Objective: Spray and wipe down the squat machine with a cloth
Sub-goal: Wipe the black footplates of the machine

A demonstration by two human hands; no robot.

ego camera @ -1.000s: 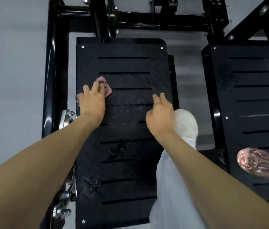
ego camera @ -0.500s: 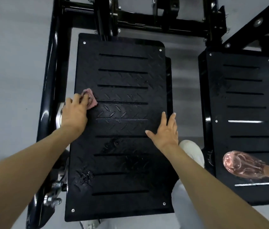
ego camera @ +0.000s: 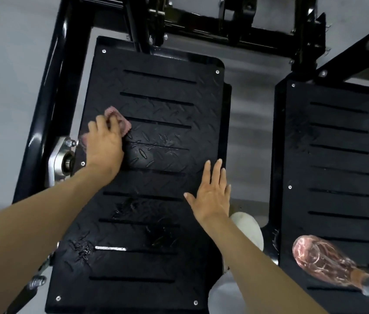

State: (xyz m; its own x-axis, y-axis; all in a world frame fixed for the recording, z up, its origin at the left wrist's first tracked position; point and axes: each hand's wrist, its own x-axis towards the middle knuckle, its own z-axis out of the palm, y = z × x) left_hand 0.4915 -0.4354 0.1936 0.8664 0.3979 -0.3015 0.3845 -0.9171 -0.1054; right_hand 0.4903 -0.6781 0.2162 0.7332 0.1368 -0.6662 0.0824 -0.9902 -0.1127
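On the left edge of the near footplate of the squat machine, about halfway up its length, the left hand holds the pink cloth down, fingers bent over the bunched fabric so that only a corner pokes out past the fingertips. The right hand lies flat on the plate's right edge, fingers straight and close together, thumb splayed, holding nothing (it looks like a brace).

The plate's long axis runs straight away from the person and its slots cross it. Glistening wet patches show on the lower half, between the cloth and the person's body, so the unwiped spray seems to lie back toward the wearer. The left hand is the one with the cloth and sits nearer those patches' left side; drawing it down the long axis looks like the natural stroke.

A pink spray bottle lies on the second footplate, well apart to the right.
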